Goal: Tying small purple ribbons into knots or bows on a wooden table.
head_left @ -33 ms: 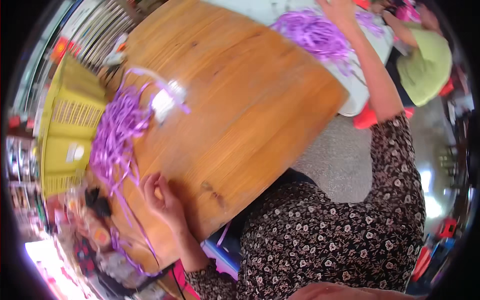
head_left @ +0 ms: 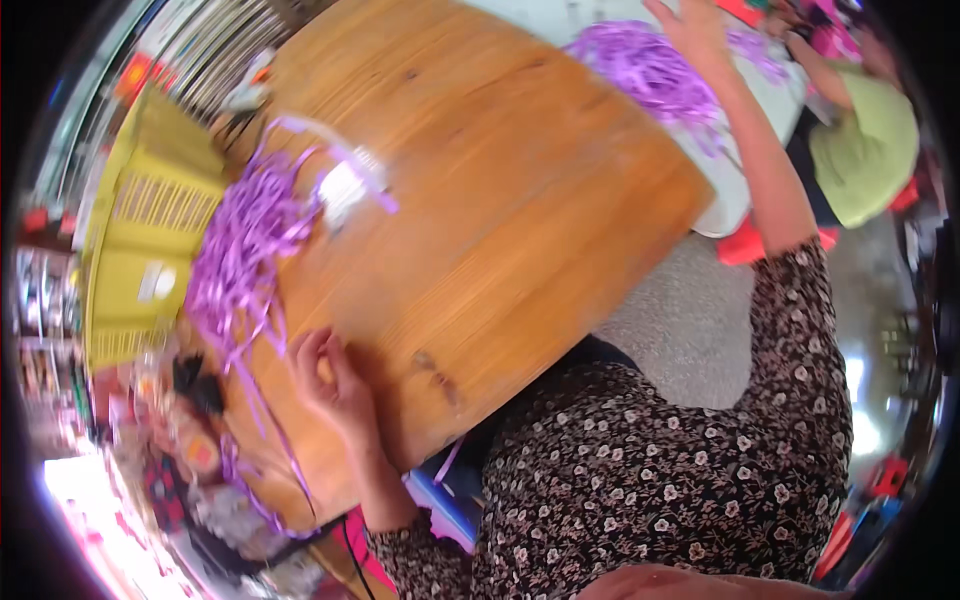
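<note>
From the head camera, I see the person in a dark floral top (head_left: 670,480) at a wooden desk (head_left: 500,200). The one label I can pick out is a white sticker (head_left: 157,281) on the yellow plastic basket (head_left: 118,265) off to the left; it's too small and blurred from here to read.

Compared with a moment ago, the whole scene sits slightly farther right, as if the head had turned a touch. Both hands keep much the same poses, and the basket and ribbon keep their places about the desk.

A tangled heap of purple ribbon (head_left: 250,240) lies at the desk's left side, just beside the basket, a few strands trailing down toward the near corner. The left hand (head_left: 340,385) is close by, fingers loosely curled, thumb and forefinger apart, with nothing visible in its grip.

The right hand (head_left: 695,35) is stretched out over a white desk (head_left: 722,210), near a second purple heap (head_left: 645,70). Its fingers look spread, but the picture's edge cuts it off, so I can't tell whether it's gripping anything. Beyond that arm is a co-worker in a pale green top (head_left: 870,150).
</note>
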